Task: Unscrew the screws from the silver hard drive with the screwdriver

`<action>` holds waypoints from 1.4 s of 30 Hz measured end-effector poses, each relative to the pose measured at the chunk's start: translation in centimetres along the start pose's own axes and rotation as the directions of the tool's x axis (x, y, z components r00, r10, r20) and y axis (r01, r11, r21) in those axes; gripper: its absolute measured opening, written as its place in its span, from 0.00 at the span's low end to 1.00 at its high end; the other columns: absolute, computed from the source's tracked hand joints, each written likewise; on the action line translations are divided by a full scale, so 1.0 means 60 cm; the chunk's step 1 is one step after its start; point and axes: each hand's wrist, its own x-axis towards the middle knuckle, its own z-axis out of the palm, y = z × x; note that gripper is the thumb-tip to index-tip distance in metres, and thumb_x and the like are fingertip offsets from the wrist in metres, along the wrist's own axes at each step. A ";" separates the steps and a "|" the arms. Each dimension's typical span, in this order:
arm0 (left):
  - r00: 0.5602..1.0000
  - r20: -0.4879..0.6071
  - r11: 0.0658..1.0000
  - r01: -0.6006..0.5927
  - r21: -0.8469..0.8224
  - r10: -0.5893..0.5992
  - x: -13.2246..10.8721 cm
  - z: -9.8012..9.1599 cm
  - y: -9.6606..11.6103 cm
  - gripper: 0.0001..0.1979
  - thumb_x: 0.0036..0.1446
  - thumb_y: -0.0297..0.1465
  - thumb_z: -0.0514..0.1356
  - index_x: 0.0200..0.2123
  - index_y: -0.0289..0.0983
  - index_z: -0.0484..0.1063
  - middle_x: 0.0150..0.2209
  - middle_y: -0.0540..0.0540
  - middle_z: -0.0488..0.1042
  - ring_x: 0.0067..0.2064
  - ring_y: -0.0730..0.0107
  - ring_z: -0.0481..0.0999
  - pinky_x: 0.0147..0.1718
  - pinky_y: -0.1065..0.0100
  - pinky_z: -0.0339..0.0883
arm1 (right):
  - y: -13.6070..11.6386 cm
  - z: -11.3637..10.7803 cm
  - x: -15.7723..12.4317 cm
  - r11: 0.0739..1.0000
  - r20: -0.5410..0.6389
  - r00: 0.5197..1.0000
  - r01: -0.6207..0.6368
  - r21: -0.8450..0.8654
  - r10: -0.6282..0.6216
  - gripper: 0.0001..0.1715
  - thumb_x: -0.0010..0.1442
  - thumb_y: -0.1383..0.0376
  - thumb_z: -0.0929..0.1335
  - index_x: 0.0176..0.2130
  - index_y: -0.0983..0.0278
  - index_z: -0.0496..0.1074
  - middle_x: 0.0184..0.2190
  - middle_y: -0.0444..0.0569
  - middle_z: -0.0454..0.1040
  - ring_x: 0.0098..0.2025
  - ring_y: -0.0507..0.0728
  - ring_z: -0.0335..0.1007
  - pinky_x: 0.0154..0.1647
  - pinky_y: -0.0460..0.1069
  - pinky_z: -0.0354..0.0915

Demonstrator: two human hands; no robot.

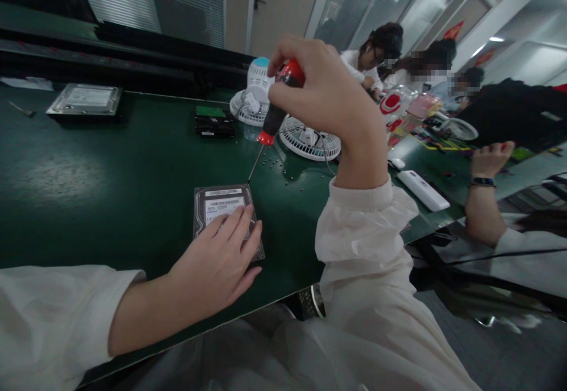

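A hard drive [224, 193] lies label up on the green table, near its front edge. Flat across its lower part rests my left hand [225, 255], fingers stretched out and covering some of the label. My right hand [305, 84] is wrapped round the red and black handle of a screwdriver [275, 116]. The screwdriver slants down to the left, and its tip meets the drive's far right corner. Whether a screw sits under the tip is too small to tell.
Several small screws [286, 173] are scattered beyond the drive. Behind them are white fan parts [310, 140] and a black drive with a green circuit board [215, 124]. Another hard drive [85, 101] lies at the far left. A co-worker's hand [489, 157] and a white power bank-like block [424, 190] are at right.
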 end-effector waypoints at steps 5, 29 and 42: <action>1.000 0.011 1.000 0.003 0.004 -0.003 0.000 -0.002 -0.001 0.30 0.64 0.42 0.54 0.58 0.24 0.71 0.60 0.20 0.67 0.60 0.36 0.70 0.52 0.48 0.70 | -0.006 -0.002 -0.001 0.999 -0.018 0.999 -0.049 -0.007 0.049 0.19 0.62 0.47 0.61 0.36 0.56 0.71 0.39 0.50 0.76 0.42 0.63 0.69 0.43 0.57 0.59; 1.000 0.007 1.000 0.002 -0.001 -0.002 0.000 0.001 -0.001 0.30 0.64 0.42 0.53 0.58 0.24 0.71 0.60 0.19 0.67 0.59 0.36 0.71 0.52 0.47 0.70 | 0.000 -0.003 -0.002 0.999 0.035 0.999 -0.021 -0.041 0.023 0.12 0.58 0.59 0.62 0.43 0.53 0.66 0.43 0.48 0.75 0.46 0.66 0.68 0.48 0.59 0.60; 0.999 0.029 1.000 0.019 0.014 -0.019 -0.001 -0.003 0.001 0.30 0.63 0.44 0.54 0.58 0.25 0.71 0.61 0.21 0.66 0.60 0.38 0.70 0.54 0.49 0.69 | -0.007 0.000 -0.001 0.999 -0.003 0.999 0.051 0.018 -0.051 0.13 0.57 0.64 0.64 0.44 0.55 0.61 0.43 0.47 0.72 0.38 0.60 0.66 0.47 0.55 0.60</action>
